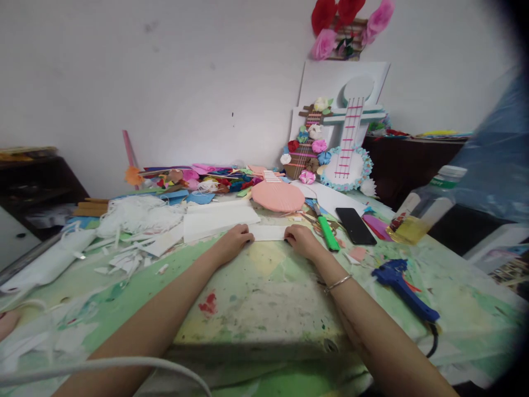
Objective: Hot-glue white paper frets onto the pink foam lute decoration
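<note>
Between my two hands a folded white paper strip (269,233) lies flat on the paint-stained table (264,286). My left hand (233,242) is closed on its left end, fingers curled and thumb down on the paper. At the other end my right hand (303,241) pinches the strip in the same way; a bangle (339,283) circles that wrist. Just behind the strip sits a round pink cardboard piece (278,197) with a short strung neck. A larger white paper sheet (219,219) lies beyond my left hand. To the right of my right hand is a green utility knife (328,231).
A black phone (355,226), a blue glue gun (405,289) and a bottle of yellow liquid (425,207) stand or lie on the right. White string (142,215) and paper scraps cover the left. Flower-trimmed craft instruments (347,165) lean on the wall. A white cable (124,362) crosses the front left.
</note>
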Available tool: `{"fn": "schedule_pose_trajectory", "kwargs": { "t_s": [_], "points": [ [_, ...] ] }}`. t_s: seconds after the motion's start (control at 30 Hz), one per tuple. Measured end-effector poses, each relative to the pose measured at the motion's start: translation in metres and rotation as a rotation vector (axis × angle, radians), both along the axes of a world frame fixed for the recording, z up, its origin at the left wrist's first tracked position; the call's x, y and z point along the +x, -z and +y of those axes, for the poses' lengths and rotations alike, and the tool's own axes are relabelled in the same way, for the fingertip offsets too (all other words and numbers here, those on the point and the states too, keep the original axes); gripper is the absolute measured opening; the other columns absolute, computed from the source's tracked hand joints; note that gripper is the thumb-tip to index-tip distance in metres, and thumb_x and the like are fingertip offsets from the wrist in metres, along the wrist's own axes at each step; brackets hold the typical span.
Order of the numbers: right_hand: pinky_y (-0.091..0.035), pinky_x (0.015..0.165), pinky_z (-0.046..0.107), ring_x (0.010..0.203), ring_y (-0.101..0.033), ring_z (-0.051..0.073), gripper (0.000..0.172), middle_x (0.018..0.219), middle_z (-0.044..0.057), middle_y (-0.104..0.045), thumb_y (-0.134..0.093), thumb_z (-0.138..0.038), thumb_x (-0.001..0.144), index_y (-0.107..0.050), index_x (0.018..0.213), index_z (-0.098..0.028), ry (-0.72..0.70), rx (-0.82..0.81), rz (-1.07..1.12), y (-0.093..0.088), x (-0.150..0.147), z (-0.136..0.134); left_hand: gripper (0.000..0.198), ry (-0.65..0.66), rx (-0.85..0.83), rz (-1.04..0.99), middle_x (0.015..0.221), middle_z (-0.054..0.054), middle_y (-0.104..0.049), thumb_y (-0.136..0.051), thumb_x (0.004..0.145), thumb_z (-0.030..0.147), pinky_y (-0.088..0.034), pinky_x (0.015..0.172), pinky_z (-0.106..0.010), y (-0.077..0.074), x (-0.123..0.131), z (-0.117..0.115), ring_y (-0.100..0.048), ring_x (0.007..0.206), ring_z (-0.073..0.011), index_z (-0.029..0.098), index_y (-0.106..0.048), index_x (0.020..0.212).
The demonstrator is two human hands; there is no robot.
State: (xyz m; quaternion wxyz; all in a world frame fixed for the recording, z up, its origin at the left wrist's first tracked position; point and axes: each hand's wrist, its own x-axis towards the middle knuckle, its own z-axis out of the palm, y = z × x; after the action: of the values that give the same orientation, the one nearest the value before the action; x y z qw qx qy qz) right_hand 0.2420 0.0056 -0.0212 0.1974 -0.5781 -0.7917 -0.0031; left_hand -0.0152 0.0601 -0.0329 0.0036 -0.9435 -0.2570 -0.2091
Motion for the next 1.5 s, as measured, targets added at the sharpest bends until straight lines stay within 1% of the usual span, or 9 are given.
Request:
{"fn": "schedule_pose_trajectory", "kwargs": {
  "t_s": [0.1, 0.3, 0.53, 0.63, 0.73, 0.83, 1.0, 1.2, 1.5],
  "points": [
    [-0.036, 0.070, 0.023, 0.082, -0.055, 0.017, 0.014, 0.084, 0.008, -0.065, -0.054, -0.007, 0.078, -0.065, 0.081, -0.014, -0.001, 0.001, -0.030, 0.000, -0.001, -0.001, 0.023, 0.004, 0.007, 0.018, 0.084, -0.006, -0.052, -0.038, 0.089, 0.012, -0.039, 0.074, -0.028, 0.000, 0.000, 0.000, -0.046, 0.081, -0.0180, 0.017, -0.060, 0.084],
    [-0.034, 0.070, 0.023, 0.081, -0.053, 0.016, 0.015, 0.085, 0.007, -0.062, -0.050, -0.008, 0.082, -0.063, 0.083, -0.016, 0.003, -0.011, -0.059, 0.001, -0.001, -0.001, 0.020, -0.091, -0.015, 0.068, 0.084, -0.006, -0.052, -0.036, 0.087, 0.006, -0.038, 0.072, -0.030, 0.004, 0.001, 0.004, -0.046, 0.080, -0.0191, 0.018, -0.051, 0.082],
    [-0.034, 0.075, 0.023, 0.089, -0.052, 0.017, 0.020, 0.091, 0.008, -0.061, -0.046, -0.006, 0.081, -0.063, 0.083, -0.015, 0.033, -0.060, -0.069, 0.004, -0.001, 0.001, 0.021, -0.144, -0.050, 0.105, 0.087, -0.009, -0.055, -0.034, 0.086, 0.004, -0.039, 0.074, -0.032, 0.006, 0.000, 0.006, -0.046, 0.082, -0.0212, 0.016, -0.050, 0.082],
    [-0.034, 0.076, 0.024, 0.092, -0.052, 0.017, 0.020, 0.092, 0.008, -0.062, -0.048, -0.006, 0.079, -0.065, 0.083, -0.016, 0.084, -0.092, -0.070, 0.006, 0.000, 0.004, 0.019, -0.171, -0.070, 0.134, 0.087, -0.009, -0.056, -0.036, 0.086, 0.006, -0.039, 0.075, -0.031, 0.003, -0.001, 0.004, -0.047, 0.084, -0.0211, 0.016, -0.051, 0.082],
    [-0.033, 0.077, 0.026, 0.093, -0.053, 0.019, 0.017, 0.095, 0.010, -0.064, -0.050, -0.011, 0.081, -0.066, 0.085, -0.015, 0.162, -0.116, -0.073, 0.007, 0.000, 0.007, 0.019, -0.226, -0.085, 0.170, 0.086, -0.009, -0.058, -0.037, 0.086, 0.008, -0.039, 0.074, -0.031, 0.002, -0.001, 0.005, -0.049, 0.083, -0.0218, 0.016, -0.053, 0.081],
    [-0.033, 0.074, 0.027, 0.092, -0.055, 0.021, 0.016, 0.095, 0.011, -0.065, -0.053, -0.017, 0.081, -0.068, 0.083, -0.015, 0.242, -0.137, -0.070, 0.006, -0.001, 0.007, 0.020, -0.292, -0.086, 0.211, 0.087, -0.010, -0.059, -0.036, 0.088, 0.012, -0.038, 0.074, -0.033, 0.001, 0.000, 0.006, -0.050, 0.083, -0.0232, 0.016, -0.055, 0.083],
    [-0.034, 0.066, 0.026, 0.089, -0.057, 0.022, 0.016, 0.093, 0.012, -0.068, -0.054, -0.020, 0.079, -0.070, 0.079, -0.015, 0.333, -0.159, -0.049, 0.002, -0.006, 0.005, 0.021, -0.367, -0.079, 0.271, 0.093, -0.011, -0.060, -0.037, 0.090, 0.021, -0.039, 0.075, -0.035, -0.002, 0.002, 0.005, -0.052, 0.087, -0.0247, 0.017, -0.058, 0.088],
    [-0.035, 0.065, 0.025, 0.080, -0.060, 0.019, 0.018, 0.084, 0.009, -0.070, -0.060, -0.031, 0.078, -0.070, 0.077, -0.016, 0.369, -0.168, -0.003, -0.003, -0.003, 0.002, 0.026, -0.458, -0.082, 0.295, 0.093, -0.012, -0.061, -0.038, 0.090, 0.031, -0.040, 0.073, -0.037, -0.009, 0.000, 0.001, -0.053, 0.091, -0.0273, 0.017, -0.059, 0.084],
    [-0.035, 0.063, 0.024, 0.080, -0.060, 0.017, 0.013, 0.085, 0.007, -0.071, -0.062, -0.028, 0.076, -0.069, 0.080, -0.017, 0.378, -0.172, 0.042, 0.003, 0.002, 0.007, 0.019, -0.553, -0.145, 0.285, 0.090, -0.009, -0.063, -0.044, 0.083, 0.029, -0.040, 0.068, -0.032, -0.015, -0.003, 0.000, -0.056, 0.087, -0.0252, 0.018, -0.058, 0.078]
  ]
}}
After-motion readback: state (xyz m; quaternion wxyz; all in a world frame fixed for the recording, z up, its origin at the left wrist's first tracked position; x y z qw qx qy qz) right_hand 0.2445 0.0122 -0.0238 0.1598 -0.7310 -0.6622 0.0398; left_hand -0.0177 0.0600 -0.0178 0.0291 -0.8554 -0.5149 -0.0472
